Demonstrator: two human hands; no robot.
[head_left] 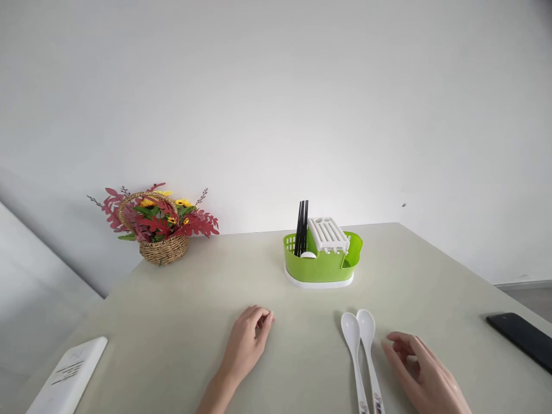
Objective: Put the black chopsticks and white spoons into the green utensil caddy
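Observation:
My left hand (248, 344) rests on the table left of the middle, fingers curled in and thumb against the fingertips, with nothing visible in it. To the right, my right hand (425, 371) is loosely bent, a gap showing between thumb and fingers, and it holds nothing. Just left of that hand lie two white spoons side by side, a left spoon (351, 329) and a right spoon (366, 326), bowls pointing away from me. Beyond them stands a green utensil holder (321, 269) with a white slotted rack (328, 233) and upright black chopsticks (301, 227).
A wicker basket (166, 251) of red and yellow flowers stands at the back left by the wall. A white box-like device (69, 376) lies at the front left of the table (181, 310). Near the right edge is a black phone (521, 339).

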